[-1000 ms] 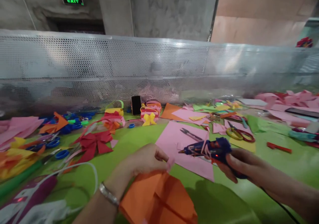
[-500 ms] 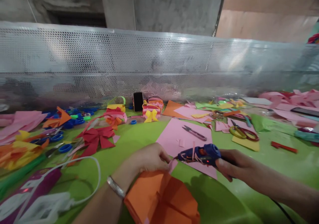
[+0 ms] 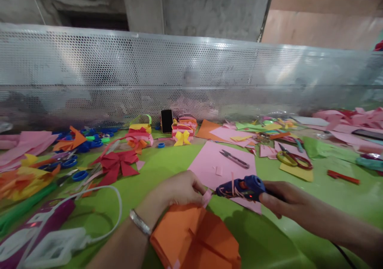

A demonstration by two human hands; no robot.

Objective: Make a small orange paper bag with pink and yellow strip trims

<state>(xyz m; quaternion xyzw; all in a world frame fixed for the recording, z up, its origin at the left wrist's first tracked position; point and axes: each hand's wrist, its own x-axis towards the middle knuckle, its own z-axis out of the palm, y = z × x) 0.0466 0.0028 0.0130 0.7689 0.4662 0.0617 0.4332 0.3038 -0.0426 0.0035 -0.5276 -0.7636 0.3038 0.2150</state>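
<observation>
My left hand [image 3: 187, 190] pinches a small pink paper strip [image 3: 207, 197] between thumb and fingers. Below that hand is a folded orange paper piece [image 3: 196, 237], its lower part cut off by the frame's bottom edge. My right hand [image 3: 284, 199] is wrapped round a blue glue gun [image 3: 241, 187] with a lit red light and pink strands wound about it. The gun's nozzle points left, close to the pink strip; whether it touches cannot be told. Under the gun lies a pink paper sheet [image 3: 206, 161] bearing thread snips [image 3: 234, 159] and a small pink square [image 3: 219, 171].
A red paper bow [image 3: 118, 166], blue tape rolls and a purple power strip [image 3: 50, 217] with a white charger [image 3: 56, 245] lie left. Scissors [image 3: 295, 159] and a red-orange strip [image 3: 343, 177] lie right. Small paper baskets and a phone [image 3: 166, 121] stand before a perforated metal screen [image 3: 155, 69].
The glue gun's nozzle has drawn slightly right, away from the fingers of my left hand. The pink strip now stands more upright. The camera view has shifted slightly.
</observation>
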